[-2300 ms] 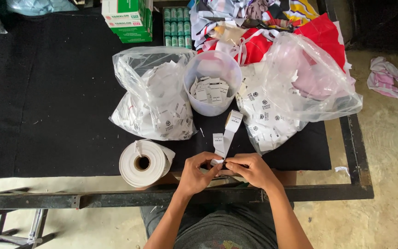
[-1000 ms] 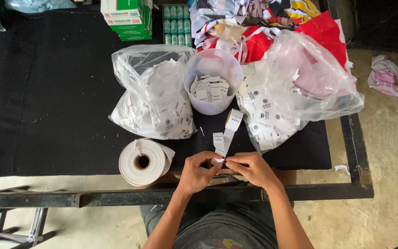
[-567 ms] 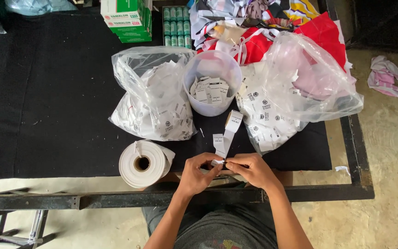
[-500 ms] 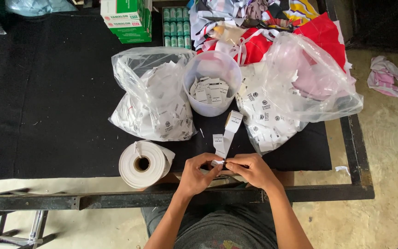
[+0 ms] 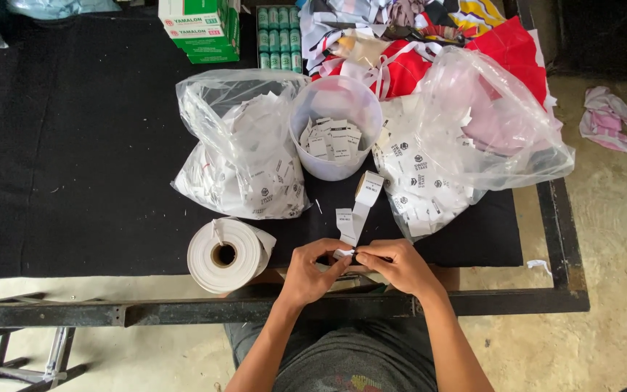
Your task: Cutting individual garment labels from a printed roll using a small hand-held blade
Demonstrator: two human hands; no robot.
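Black cloth-covered table [image 5: 74, 167], both hands [image 5: 357, 265] together, pinched on a thin white label strip [image 5: 353, 218] beside crinkled plastic bags [image 5: 241, 152].

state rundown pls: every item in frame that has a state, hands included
left hand: pinching the label strip.
right hand: pinching the label strip, fingertips meeting the left's.
label strip: partly unrolled, running up to a small roll.
white tub: open, upright, loose labels inside.
left plastic bag: open, full of labels.
right plastic bag: open, holding labels.
large white roll: on its side, end loose.
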